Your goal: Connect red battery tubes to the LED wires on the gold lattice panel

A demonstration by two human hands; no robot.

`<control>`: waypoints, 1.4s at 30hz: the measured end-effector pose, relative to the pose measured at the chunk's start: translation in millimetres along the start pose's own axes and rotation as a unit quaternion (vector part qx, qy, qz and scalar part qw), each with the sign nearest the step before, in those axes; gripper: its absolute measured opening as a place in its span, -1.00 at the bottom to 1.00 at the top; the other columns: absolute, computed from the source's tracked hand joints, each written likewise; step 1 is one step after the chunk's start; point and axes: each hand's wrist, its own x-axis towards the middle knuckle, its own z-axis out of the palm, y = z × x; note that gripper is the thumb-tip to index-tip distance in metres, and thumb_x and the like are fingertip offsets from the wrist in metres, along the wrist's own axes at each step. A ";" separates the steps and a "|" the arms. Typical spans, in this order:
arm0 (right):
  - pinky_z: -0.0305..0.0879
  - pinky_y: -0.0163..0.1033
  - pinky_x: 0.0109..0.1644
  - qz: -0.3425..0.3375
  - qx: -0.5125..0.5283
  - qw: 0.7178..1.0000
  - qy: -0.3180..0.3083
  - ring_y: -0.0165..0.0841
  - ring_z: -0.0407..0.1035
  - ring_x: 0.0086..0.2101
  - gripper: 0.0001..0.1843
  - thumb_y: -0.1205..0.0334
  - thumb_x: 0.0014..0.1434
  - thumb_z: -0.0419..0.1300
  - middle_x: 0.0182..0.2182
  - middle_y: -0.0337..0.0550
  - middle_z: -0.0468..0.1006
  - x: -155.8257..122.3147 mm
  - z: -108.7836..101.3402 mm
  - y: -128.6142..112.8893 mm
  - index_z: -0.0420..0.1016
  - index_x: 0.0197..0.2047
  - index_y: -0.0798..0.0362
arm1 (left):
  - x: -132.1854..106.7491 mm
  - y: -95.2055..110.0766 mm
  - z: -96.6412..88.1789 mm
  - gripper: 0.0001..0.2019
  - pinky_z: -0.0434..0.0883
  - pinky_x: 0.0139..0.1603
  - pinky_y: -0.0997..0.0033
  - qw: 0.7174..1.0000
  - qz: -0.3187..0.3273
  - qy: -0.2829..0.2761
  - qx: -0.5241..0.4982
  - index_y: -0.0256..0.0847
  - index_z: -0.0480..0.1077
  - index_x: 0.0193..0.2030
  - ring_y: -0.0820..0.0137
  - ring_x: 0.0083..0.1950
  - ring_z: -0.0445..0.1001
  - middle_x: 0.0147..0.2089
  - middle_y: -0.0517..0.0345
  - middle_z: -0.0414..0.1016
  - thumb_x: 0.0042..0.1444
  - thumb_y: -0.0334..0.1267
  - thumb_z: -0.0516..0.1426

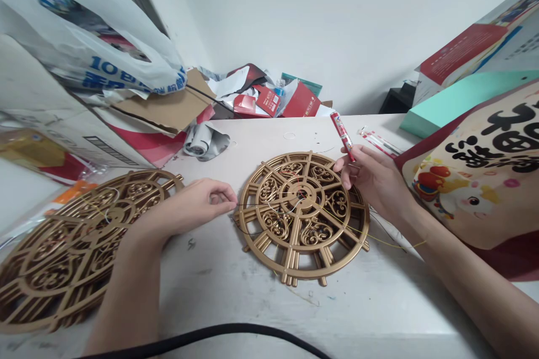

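A gold, wheel-shaped openwork piece [291, 252] with scrollwork panels lies flat on the table; it looks like several layers stacked. Thin red, white, yellow and black wires spread out from its centre. At its left edge my left hand [206, 202] is closed, thumb and finger pinching the end of a thin dark wire [256, 204] drawn out from the hub. Over the right edge, my right hand [373, 176] grips a slim red printed tube [341, 133], tilted with one end up. A yellow wire [357, 230] runs out beneath my right forearm.
Another stack of gold wheel pieces [105, 220] lies left, partly behind my left forearm. A white plastic bag [126, 61] and cartons stand behind it. Paper scraps [269, 101] pile along the wall. A printed bag [475, 174] stands right. A black cable [236, 327] crosses the front.
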 end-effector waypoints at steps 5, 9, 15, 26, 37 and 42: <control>0.22 -0.20 -0.33 -0.003 -0.005 1.000 0.002 -0.42 0.33 -0.48 -0.73 0.01 0.40 0.16 -0.25 -0.19 0.59 0.6 -0.7 0.7 0.41 -0.30 -0.02 | -2.5 1.3 -3.4 -0.72 0.34 -0.20 0.35 1.000 0.016 0.003 -0.005 -0.11 0.59 -0.30 0.19 -0.18 0.53 -0.24 0.07 0.64 0.17 0.02 0.17; 0.24 -0.20 -0.33 -0.002 -0.010 1.000 -0.001 -0.41 0.33 -0.47 -0.76 0.01 0.39 0.16 -0.25 -0.18 0.59 0.4 -0.5 2.0 0.43 -0.24 -0.03 | -4.8 1.2 -5.5 -0.69 0.34 -0.16 0.35 0.999 0.011 0.048 -0.022 -0.09 0.57 -0.27 0.21 -0.15 0.51 -0.22 0.09 0.63 0.19 0.08 0.16; 0.20 -0.22 -0.35 0.002 -0.030 0.999 -0.012 -0.43 0.31 -0.46 -0.79 0.01 0.36 0.22 -0.29 -0.23 0.55 0.1 0.9 3.5 0.45 -0.19 -0.03 | -1.2 19.5 2.2 -0.76 0.37 -0.10 0.39 0.959 0.073 0.226 -0.156 -0.11 0.54 -0.27 0.30 -0.16 0.50 -0.22 0.10 0.60 0.15 0.02 0.27; 0.18 -0.24 -0.34 0.050 -0.084 0.984 -0.149 -0.46 0.28 -0.46 -0.79 0.04 0.41 0.19 -0.31 -0.25 0.54 -8.5 6.6 -2.4 0.49 -0.18 -0.02 | 17.4 69.5 53.6 -0.87 0.33 -0.36 0.56 0.751 0.142 0.196 -0.614 -0.23 0.50 -0.36 0.51 -0.31 0.45 -0.07 -0.02 0.64 0.11 -0.26 0.32; 0.17 -0.25 -0.35 0.056 -0.066 0.981 -0.175 -0.47 0.30 -0.44 -0.80 0.04 0.40 0.21 -0.28 -0.21 0.53 -6.2 3.1 1.7 0.50 -0.11 -0.01 | 25.7 65.4 67.7 -0.88 0.30 -0.42 0.70 0.750 0.125 0.147 -0.633 -0.22 0.57 -0.33 0.65 -0.47 0.33 -0.35 0.18 0.56 0.08 -0.25 0.37; 0.16 -0.23 -0.34 0.040 -0.091 0.980 -0.174 -0.45 0.29 -0.44 -0.79 0.04 0.41 0.20 -0.30 -0.21 0.51 -6.4 3.4 -0.6 0.51 -0.11 0.00 | 27.4 72.0 77.3 -0.87 0.30 -0.47 0.68 0.784 0.109 0.208 -0.574 -0.18 0.63 -0.27 0.62 -0.47 0.36 -0.34 0.15 0.60 0.05 -0.23 0.39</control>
